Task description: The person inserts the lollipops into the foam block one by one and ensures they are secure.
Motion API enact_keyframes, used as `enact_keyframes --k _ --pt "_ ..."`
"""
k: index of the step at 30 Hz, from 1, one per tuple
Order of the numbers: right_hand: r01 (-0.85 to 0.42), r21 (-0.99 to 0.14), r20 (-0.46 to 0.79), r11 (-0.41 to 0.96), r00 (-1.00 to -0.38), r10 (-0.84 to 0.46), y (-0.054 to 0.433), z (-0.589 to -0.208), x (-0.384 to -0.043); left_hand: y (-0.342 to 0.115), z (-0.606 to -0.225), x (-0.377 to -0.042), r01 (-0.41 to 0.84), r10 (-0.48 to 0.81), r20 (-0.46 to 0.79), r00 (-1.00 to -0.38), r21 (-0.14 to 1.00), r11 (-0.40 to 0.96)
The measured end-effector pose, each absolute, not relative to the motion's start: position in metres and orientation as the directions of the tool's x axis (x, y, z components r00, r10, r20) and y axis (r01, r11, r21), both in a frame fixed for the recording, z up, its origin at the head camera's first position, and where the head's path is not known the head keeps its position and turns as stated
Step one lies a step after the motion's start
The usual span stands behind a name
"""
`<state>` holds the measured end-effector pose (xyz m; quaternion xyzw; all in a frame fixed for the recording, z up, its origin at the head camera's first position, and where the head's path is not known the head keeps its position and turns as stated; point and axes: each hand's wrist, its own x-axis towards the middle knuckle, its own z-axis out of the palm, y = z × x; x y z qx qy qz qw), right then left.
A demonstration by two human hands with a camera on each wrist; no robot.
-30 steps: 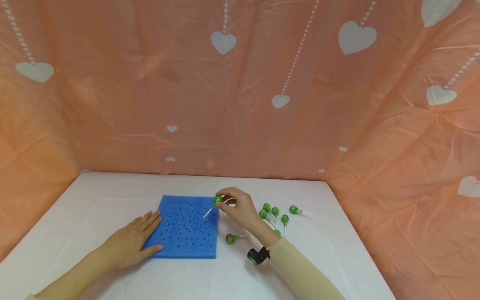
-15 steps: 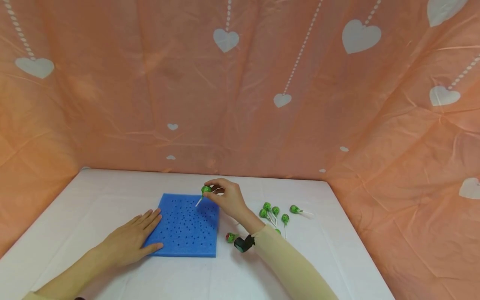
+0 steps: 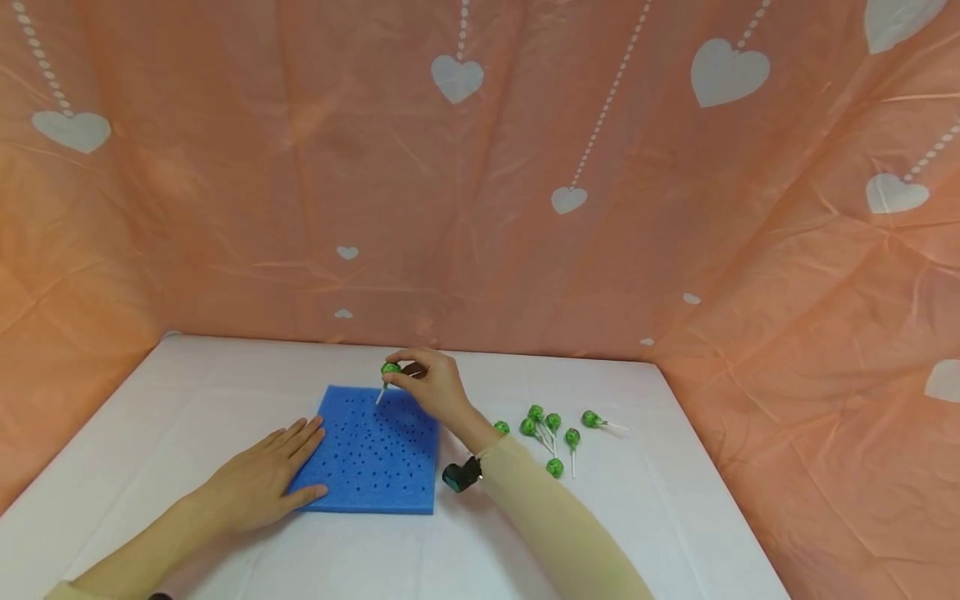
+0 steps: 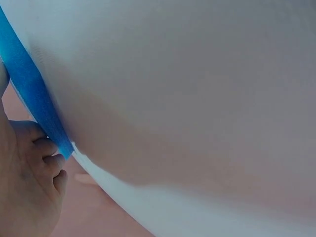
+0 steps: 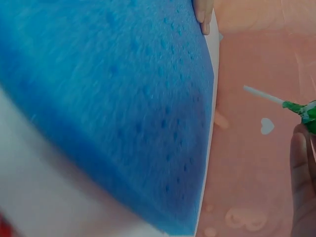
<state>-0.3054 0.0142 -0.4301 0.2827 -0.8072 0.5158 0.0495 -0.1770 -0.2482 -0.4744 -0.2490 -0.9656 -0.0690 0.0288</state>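
Observation:
My right hand (image 3: 435, 387) pinches a green-wrapped lollipop (image 3: 390, 367) by its round head. The lollipop's white stick points down, over the far part of a blue foam board (image 3: 375, 450) dotted with small holes. In the right wrist view the lollipop (image 5: 310, 117) shows at the right edge, its stick tilted up to the left, with the fingers (image 5: 300, 163) below its head. My left hand (image 3: 255, 479) lies over the board's left edge, fingers straight and thumb spread. The left wrist view has the left hand (image 4: 27, 182) against the board's blue side (image 4: 37, 94).
Several green lollipops (image 3: 528, 426) lie in a loose cluster right of the board, and one lollipop (image 3: 590, 418) lies farther right. Another lollipop (image 3: 501, 427) peeks out behind my right wrist, which bears a black camera (image 3: 461, 474). An orange curtain (image 3: 450, 208) with hearts surrounds the white table (image 3: 660, 517).
My right hand has carried the lollipop left and away from me, over the board's far part. The right forearm now covers a lollipop seen beside the board earlier. My left hand stays put.

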Motion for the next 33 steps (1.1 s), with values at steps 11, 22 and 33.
enact_keyframes --k 11,22,33 --pt "-0.52 -0.797 0.381 0.306 -0.827 -0.414 -0.015 -0.435 -0.311 -0.248 -0.475 -0.178 0.475 0.466 0.096 -0.88 0.13 0.87" --pt "-0.451 -0.831 0.314 0.325 -0.863 -0.396 -0.033 -0.443 -0.315 -0.249 -0.474 -0.177 0.48 0.469 0.108 -0.877 0.126 0.868" --pt "-0.436 -0.833 0.292 0.341 -0.87 -0.398 -0.041 -0.449 -0.317 -0.248 -0.475 -0.177 0.478 0.469 0.095 -0.878 0.12 0.87"
